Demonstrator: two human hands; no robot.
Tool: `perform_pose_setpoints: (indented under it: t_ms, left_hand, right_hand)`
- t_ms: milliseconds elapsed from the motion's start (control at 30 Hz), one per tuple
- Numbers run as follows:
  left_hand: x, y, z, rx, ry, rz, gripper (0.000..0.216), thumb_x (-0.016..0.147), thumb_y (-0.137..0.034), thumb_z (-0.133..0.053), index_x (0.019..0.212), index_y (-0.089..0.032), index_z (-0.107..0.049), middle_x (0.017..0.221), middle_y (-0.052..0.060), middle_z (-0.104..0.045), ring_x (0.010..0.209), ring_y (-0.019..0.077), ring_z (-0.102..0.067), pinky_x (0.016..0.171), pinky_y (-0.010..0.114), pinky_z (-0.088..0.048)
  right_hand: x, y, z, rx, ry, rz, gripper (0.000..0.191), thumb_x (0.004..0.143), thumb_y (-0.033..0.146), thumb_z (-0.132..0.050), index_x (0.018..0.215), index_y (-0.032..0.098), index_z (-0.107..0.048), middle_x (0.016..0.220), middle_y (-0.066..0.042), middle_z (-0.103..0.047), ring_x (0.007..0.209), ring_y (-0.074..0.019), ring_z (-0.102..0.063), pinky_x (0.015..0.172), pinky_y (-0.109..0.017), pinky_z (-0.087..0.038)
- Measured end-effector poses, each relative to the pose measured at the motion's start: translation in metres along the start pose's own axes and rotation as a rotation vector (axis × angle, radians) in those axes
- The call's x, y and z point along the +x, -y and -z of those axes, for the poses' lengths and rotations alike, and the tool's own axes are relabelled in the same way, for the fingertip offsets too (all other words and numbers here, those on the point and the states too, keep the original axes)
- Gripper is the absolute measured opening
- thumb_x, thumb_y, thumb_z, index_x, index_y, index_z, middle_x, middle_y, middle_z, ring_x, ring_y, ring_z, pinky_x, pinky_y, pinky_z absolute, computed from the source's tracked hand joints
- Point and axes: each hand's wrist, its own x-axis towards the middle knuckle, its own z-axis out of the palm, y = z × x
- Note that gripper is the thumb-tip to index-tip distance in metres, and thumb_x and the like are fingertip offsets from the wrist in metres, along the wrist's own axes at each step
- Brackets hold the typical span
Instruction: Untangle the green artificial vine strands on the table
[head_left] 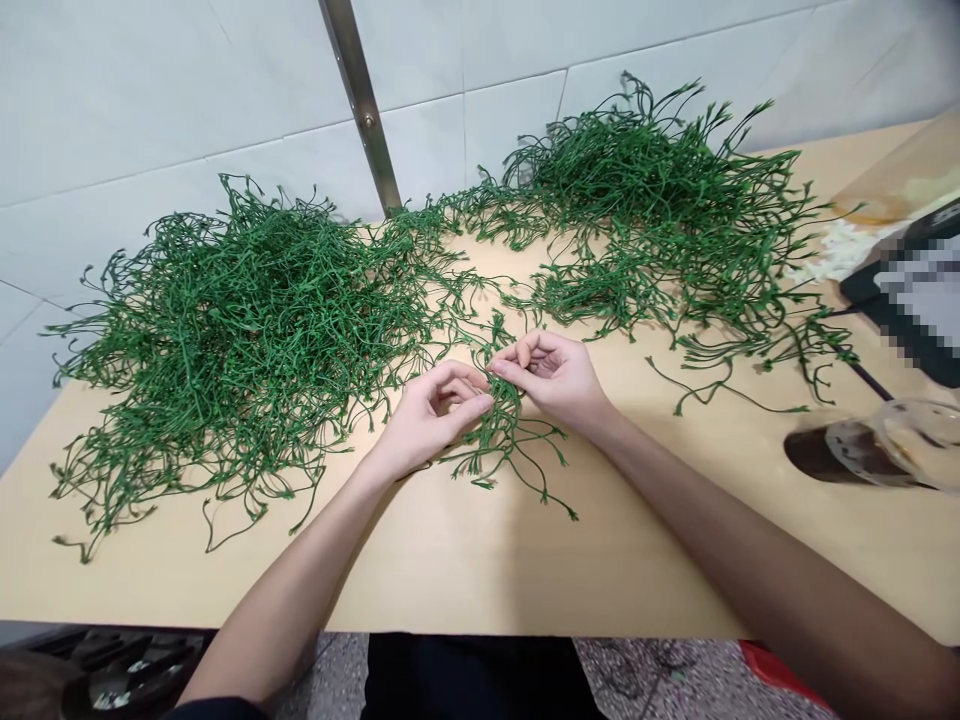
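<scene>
Thin green artificial plant stems (517,440) with small forked tips lie in a loose bunch at the table's middle, under and between my hands. My left hand (427,415) is closed in a pinch, thumb and forefinger together on a green stem at the bunch. Just to its right and slightly farther off, my right hand (559,380) also pinches a stem with thumb and forefinger. The fingertips of both hands almost meet. Exactly which part of the stem each one grips is too fine to make out.
A large tangled heap of the stems (255,310) covers the table's left side. Another heap (637,170) stands against the tiled wall at back right. On the right are a plastic cup with dark drink (847,450), a dark device (907,290) and small white pieces (840,250).
</scene>
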Motion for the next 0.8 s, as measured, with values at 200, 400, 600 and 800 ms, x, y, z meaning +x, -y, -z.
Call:
perform_pose_setpoints:
  t_ms: [200,400,600,800]
  left_hand:
    - [-0.002,-0.003,0.002,0.021,0.096,0.108,0.037,0.076,-0.043,-0.076,0.098,-0.019,-0.056,0.06,-0.007,-0.055,0.049,0.0053,-0.042,0.05,0.019,-0.033]
    - [-0.002,-0.008,0.0,0.042,0.128,0.163,0.036,0.086,-0.051,-0.061,0.101,-0.018,-0.056,0.064,-0.005,-0.054,0.049,0.0054,-0.037,0.048,0.019,-0.027]
    - [-0.004,-0.011,-0.002,0.118,0.153,0.153,0.037,0.085,-0.052,-0.061,0.078,-0.016,-0.057,0.057,-0.007,-0.042,0.048,0.0054,-0.032,0.047,0.021,-0.024]
    - [0.0,-0.007,0.0,0.046,0.004,0.148,0.026,0.081,-0.042,-0.065,0.08,-0.017,-0.059,0.067,-0.002,-0.056,0.059,0.0089,-0.051,0.055,0.02,-0.04]
  right_hand:
    - [0.0,0.002,-0.001,-0.025,0.025,0.05,0.044,0.072,0.048,-0.08,0.062,0.021,-0.046,0.076,-0.004,-0.068,0.073,-0.0157,-0.062,0.072,-0.033,-0.051]
    - [0.002,0.003,-0.002,-0.021,0.021,0.081,0.045,0.072,0.05,-0.079,0.061,0.021,-0.046,0.076,-0.005,-0.066,0.071,-0.0153,-0.059,0.068,-0.032,-0.048]
    - [0.002,0.001,-0.002,-0.027,0.017,0.07,0.048,0.072,0.049,-0.079,0.059,0.021,-0.043,0.076,-0.005,-0.066,0.069,-0.0152,-0.059,0.066,-0.032,-0.047]
    - [0.0,0.002,-0.001,-0.051,0.017,0.033,0.046,0.072,0.05,-0.079,0.061,0.022,-0.043,0.079,-0.005,-0.067,0.073,-0.0164,-0.06,0.069,-0.033,-0.049]
